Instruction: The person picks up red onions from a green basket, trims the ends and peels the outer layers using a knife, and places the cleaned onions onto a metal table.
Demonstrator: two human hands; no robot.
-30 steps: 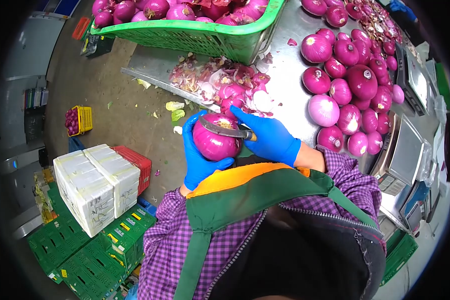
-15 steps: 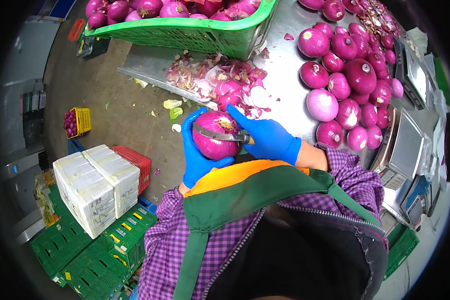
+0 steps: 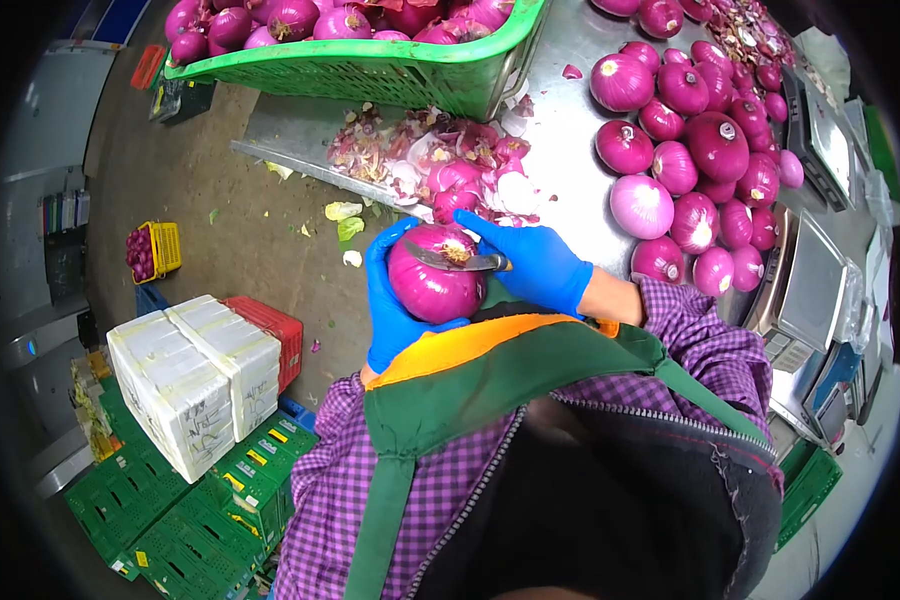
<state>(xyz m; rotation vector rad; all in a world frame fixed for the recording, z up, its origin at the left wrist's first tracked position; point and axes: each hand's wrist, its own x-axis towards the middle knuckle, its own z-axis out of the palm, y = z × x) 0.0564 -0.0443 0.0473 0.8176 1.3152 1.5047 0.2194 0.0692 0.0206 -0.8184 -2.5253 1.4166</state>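
Observation:
A large red onion (image 3: 432, 288) rests in my left hand (image 3: 390, 318), whose blue-gloved fingers wrap its left side and underside. My right hand (image 3: 536, 266), also gloved in blue, is closed around the handle of a small curved knife (image 3: 460, 262). The blade lies against the upper part of the onion, beside its dry brownish root end, and my right thumb reaches over the onion's top edge. Just beyond my hands, a heap of onion skins (image 3: 440, 165) lies on the metal table (image 3: 560, 130).
Many red onions (image 3: 692, 222) sit on the table at the right, with scales (image 3: 810, 270) beyond them. A green crate (image 3: 370, 80) of onions stands at the top. White foam boxes (image 3: 195, 370), a red crate (image 3: 270, 325) and green crates (image 3: 190, 530) are at lower left.
The knife blade has moved up the onion, from across its middle to beside the root end. My right hand has shifted slightly, and the onion appears tilted a little differently.

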